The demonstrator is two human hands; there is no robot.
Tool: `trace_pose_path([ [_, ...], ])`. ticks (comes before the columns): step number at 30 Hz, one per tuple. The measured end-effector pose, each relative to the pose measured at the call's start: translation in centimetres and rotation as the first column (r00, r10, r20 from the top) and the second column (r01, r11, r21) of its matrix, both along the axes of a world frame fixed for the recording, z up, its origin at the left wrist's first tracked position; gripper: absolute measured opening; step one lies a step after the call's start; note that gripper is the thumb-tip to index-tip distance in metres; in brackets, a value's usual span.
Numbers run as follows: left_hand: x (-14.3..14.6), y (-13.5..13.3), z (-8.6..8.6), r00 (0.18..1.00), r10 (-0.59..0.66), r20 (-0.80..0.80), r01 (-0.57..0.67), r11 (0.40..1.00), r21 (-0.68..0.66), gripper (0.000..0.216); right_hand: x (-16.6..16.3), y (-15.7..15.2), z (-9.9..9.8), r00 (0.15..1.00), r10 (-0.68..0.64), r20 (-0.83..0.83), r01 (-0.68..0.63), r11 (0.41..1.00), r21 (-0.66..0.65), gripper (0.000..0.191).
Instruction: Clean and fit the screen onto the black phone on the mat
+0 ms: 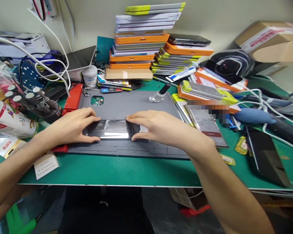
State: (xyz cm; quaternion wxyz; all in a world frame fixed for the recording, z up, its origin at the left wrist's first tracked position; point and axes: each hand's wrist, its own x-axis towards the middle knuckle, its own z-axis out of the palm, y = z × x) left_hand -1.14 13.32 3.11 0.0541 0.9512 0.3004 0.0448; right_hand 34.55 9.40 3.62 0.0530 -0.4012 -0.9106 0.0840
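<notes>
A dark, glossy smartphone (112, 129) lies sideways on a grey work mat (127, 104), light reflecting off its glass. My left hand (79, 126) grips its left end, thumb along the near edge and fingers along the far edge. At the opposite end my right hand (152, 128) holds it the same way. Something clear and crumpled shows beside the right fingers; I cannot make out what. Beyond the phone, small metal parts, probably screws, lie in a recess (97, 100) of the mat. A small glass bottle with a black cap (160, 94) stands on the mat at the back right.
Screwdrivers in a holder (40, 105) stand at left beside a white tub (89, 75). Stacked orange and grey boxes (139, 40) rise behind the mat. At right lie a blue-handled tool (254, 115), white cables and a black tablet-like device (267, 156). The green table's front edge (112, 185) runs near me.
</notes>
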Motion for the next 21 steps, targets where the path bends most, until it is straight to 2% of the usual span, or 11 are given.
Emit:
trace_pose_path([
  [5,0.14,-0.06,0.24,1.000,0.015,-0.016,-0.015,1.000,-0.003,0.074,0.10,-0.09,-0.14,1.000,0.010,-0.003,-0.010,1.000,0.025,0.046],
  [14,0.25,-0.18,0.31,1.000,0.015,-0.026,-0.015,1.000,0.002,0.076,0.44,-0.34,-0.52,0.999,0.034,-0.006,-0.034,0.997,0.063,0.049],
  [21,0.29,-0.14,0.27,1.000,0.008,-0.031,-0.008,1.000,0.009,0.075,0.44,-0.40,-0.17,0.999,0.031,-0.008,-0.031,0.999,0.010,0.054],
])
